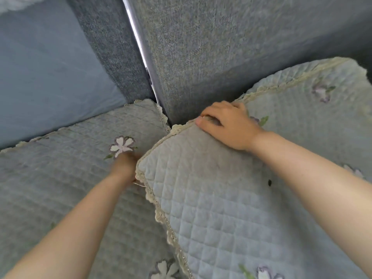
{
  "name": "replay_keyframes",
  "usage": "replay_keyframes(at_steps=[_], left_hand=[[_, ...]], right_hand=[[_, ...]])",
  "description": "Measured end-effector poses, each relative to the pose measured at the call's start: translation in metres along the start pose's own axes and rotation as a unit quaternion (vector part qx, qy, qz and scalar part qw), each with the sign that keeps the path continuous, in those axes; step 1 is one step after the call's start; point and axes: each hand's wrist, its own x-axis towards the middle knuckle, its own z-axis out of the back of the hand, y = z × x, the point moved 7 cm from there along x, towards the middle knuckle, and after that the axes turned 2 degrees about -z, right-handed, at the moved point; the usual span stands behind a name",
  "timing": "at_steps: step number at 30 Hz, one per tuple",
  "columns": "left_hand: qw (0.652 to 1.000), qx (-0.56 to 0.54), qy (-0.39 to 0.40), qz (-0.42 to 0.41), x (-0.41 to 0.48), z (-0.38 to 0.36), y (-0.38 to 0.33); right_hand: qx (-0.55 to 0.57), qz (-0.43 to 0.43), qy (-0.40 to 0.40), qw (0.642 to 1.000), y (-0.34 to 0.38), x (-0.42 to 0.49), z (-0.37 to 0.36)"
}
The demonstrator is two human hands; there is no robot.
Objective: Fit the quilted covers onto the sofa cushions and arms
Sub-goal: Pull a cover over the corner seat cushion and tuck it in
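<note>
Two quilted covers lay side by side, the left cover [60,178] and the right cover [221,208]. The right hand [227,125] held the right cover's back corner, its fingers [219,107] curled over the lace edge [181,127], right by the grey back cushion [201,57]. The left hand [124,166] was low between the covers. It was blurry and partly hidden, so its grip could not be told.

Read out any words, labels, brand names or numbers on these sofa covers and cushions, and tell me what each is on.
None can be read.
Raised quilted cover, gripped by the right hand: embroidered flowers, lace trim, a small dark speck, no lettering.
Flat quilted cover by the blurred left hand: white blossoms only.
Grey back cushions: no tag or label shows.
</note>
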Motion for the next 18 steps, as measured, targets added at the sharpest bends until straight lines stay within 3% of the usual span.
replay_keyframes(at_steps=[2, 4, 5, 7, 9, 10, 12, 15, 18], left_hand=[[0.996, -0.05, -0.027, -0.075, -0.01, 0.009, -0.037], [0.987, -0.12, 0.011, -0.11, -0.025, 0.0, -0.071], [0.985, -0.09, 0.034, -0.142, -0.034, -0.009, -0.088], [0.964, 0.088, 0.065, -0.243, -0.051, -0.029, -0.117], [0.925, 0.244, 0.031, -0.29, -0.06, -0.038, -0.127], [0.921, 0.257, 0.021, -0.292, -0.059, -0.041, -0.129], [0.926, 0.227, 0.013, -0.302, -0.056, -0.042, -0.132], [0.917, 0.196, -0.009, -0.347, -0.056, -0.045, -0.137], [0.894, 0.177, -0.045, -0.408, -0.069, -0.048, -0.142]], right_hand=[[0.03, 0.026, 0.01, 0.999, -0.006, -0.014, 0.01], [-0.013, 0.052, -0.001, 0.999, -0.001, -0.004, 0.017], [-0.059, 0.07, -0.002, 0.996, 0.004, 0.004, 0.019], [-0.104, 0.099, -0.004, 0.99, 0.01, 0.015, 0.023], [-0.094, 0.109, -0.021, 0.989, 0.009, 0.015, 0.022], [-0.084, 0.099, -0.034, 0.991, 0.005, 0.012, 0.02], [-0.064, 0.059, -0.078, 0.993, -0.005, 0.005, 0.016], [0.006, -0.097, -0.153, 0.984, -0.044, -0.01, 0.024], [0.03, -0.22, -0.154, 0.963, -0.081, -0.049, 0.022]])
